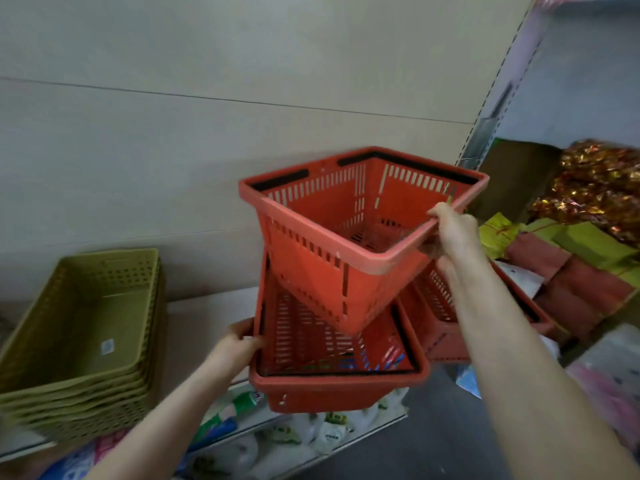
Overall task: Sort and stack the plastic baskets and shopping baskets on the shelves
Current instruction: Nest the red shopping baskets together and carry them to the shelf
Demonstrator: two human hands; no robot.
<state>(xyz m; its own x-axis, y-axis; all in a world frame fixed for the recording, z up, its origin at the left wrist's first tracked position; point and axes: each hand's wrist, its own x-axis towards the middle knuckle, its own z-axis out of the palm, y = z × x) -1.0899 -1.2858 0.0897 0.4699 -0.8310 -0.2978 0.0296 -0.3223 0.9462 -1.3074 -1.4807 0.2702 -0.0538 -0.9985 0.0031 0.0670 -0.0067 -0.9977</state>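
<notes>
Baskets mid-nesting: right hand [450, 230], grip closed on the rim, tilts upper red basket [346, 251] corner-first over lower red basket [332, 389]; left hand [239, 344], grip closed on its rim, steadies it at the shelf [201, 317] edge.

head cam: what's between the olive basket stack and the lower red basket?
Head view: a bare strip of shelf, plus the left hand gripping the left rim of the lower red basket. Nothing else up to the olive basket stack.
</notes>
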